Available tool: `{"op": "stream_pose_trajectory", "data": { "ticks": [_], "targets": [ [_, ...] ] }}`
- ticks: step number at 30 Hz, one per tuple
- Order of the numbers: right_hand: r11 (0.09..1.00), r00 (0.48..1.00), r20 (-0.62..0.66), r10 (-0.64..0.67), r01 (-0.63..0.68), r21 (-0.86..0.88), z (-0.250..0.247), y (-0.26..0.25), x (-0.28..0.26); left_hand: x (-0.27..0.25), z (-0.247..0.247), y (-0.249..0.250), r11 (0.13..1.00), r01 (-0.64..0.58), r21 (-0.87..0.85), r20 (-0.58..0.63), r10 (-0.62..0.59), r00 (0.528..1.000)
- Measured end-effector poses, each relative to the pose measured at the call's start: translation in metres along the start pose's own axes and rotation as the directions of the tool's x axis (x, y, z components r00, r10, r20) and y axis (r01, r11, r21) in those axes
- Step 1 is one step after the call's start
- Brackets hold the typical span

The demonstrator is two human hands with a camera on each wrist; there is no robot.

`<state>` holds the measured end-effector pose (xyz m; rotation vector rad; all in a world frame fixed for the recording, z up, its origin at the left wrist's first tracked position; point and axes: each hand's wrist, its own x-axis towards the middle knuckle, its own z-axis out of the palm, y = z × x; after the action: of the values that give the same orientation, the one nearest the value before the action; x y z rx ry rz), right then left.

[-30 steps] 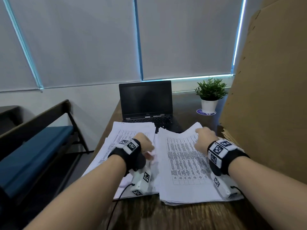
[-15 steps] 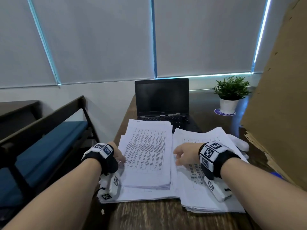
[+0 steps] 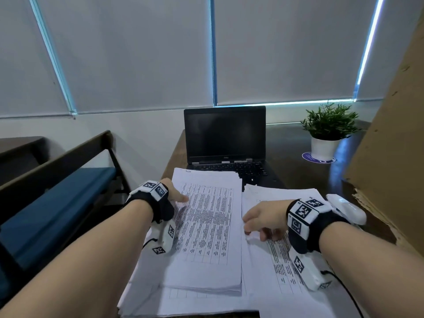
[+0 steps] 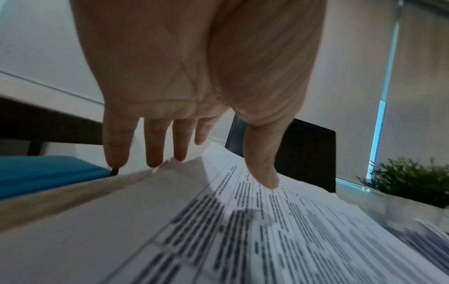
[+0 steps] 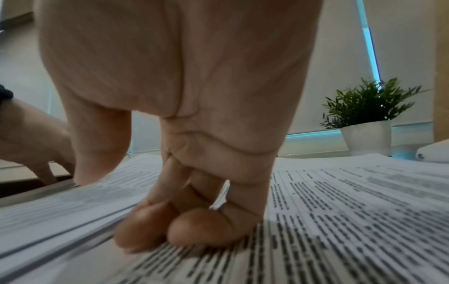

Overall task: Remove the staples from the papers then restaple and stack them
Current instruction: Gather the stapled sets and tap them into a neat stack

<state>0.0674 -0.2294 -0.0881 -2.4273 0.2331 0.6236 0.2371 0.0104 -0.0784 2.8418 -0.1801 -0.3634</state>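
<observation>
Two piles of printed papers lie on the dark table. The left stack (image 3: 206, 226) is thick and squared, on top of wider sheets. My left hand (image 3: 175, 195) is at its left edge: the thumb (image 4: 264, 173) touches the top sheet and straight fingers (image 4: 153, 151) reach down the side. My right hand (image 3: 259, 220) sits on the left part of the right pile (image 3: 275, 260), with its fingers (image 5: 194, 228) curled under and pressing the top sheet. A white stapler (image 3: 346, 208) lies right of that hand, untouched. No staple can be made out.
An open black laptop (image 3: 226, 138) stands just behind the papers. A potted plant (image 3: 328, 131) is at the back right. A big cardboard sheet (image 3: 394, 157) leans along the right side. A bench with a blue seat (image 3: 57, 207) is left of the table.
A thick stack now lies squared on the left pile. My left hand went to its left edge, then forward along it. My right hand drew back to the right pile's left part.
</observation>
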Motion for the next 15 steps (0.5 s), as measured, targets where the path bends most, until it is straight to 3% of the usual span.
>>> {"op": "stream_pose_trajectory", "data": {
  "ticks": [3,9,13,15],
  "targets": [
    [0.986,0.999,0.033,0.026,-0.031,0.167,-0.008,0.006,0.015,0.014,-0.005,0.009,0.999,0.03,-0.021,0.036,-0.029,0.999],
    [0.97,0.986,0.167,0.012,-0.052,0.239,-0.018,0.014,0.031,0.048,0.003,0.003,0.992,0.055,-0.117,0.051,-0.049,0.997],
    [0.956,0.981,0.191,-0.012,-0.045,0.291,-0.018,0.016,0.029,0.046,0.006,0.003,0.934,0.029,-0.357,-0.088,-0.064,0.994],
    [0.952,0.985,0.171,-0.01,-0.043,0.302,-0.015,0.016,0.027,0.041,0.006,0.007,0.866,-0.056,-0.497,-0.224,-0.065,0.972]
  ]
}}
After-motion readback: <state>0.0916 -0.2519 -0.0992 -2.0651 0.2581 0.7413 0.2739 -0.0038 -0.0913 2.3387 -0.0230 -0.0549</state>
